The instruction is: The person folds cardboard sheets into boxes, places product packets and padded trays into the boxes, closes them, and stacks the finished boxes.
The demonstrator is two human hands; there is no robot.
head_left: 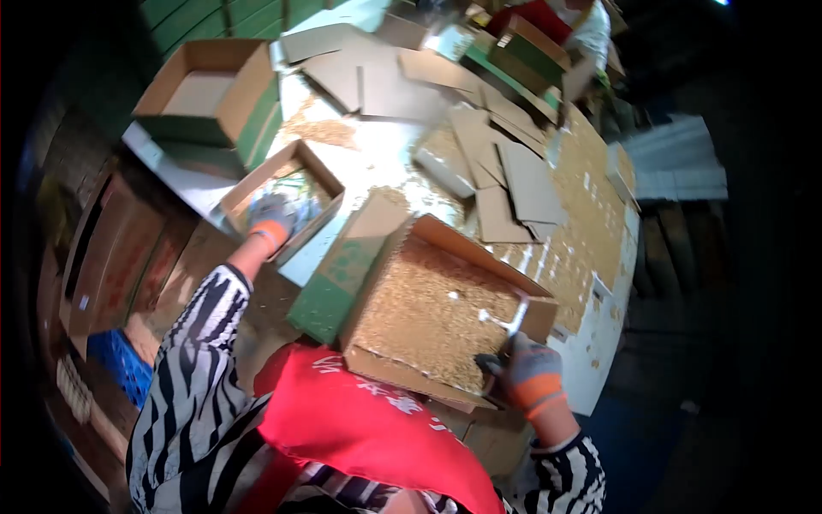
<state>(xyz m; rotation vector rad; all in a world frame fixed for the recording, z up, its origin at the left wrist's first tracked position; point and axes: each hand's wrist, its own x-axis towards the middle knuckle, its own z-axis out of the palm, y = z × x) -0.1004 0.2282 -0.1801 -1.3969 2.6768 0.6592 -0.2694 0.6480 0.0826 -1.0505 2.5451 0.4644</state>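
Observation:
In the head view, my right hand (529,373), in a grey glove with an orange cuff, grips the near right corner of a large open cardboard box (538,321). The thumb lies inside over the edge. Loose tan material like grain or shavings (419,313) covers the box's bottom, with a few white bits. My left hand (272,216), gloved alike, reaches into a smaller, shallow cardboard box (325,224) at the left. Something with green and blue print lies under it. Its fingers are blurred, so I cannot make out whether they hold anything.
A green and brown box (244,111) stands at the table's back left. Flat cardboard pieces (377,81) lie across the white table (591,364), with tan material (591,201) spread at the right. Another person (591,30) is at the far side. A blue crate (120,364) sits lower left.

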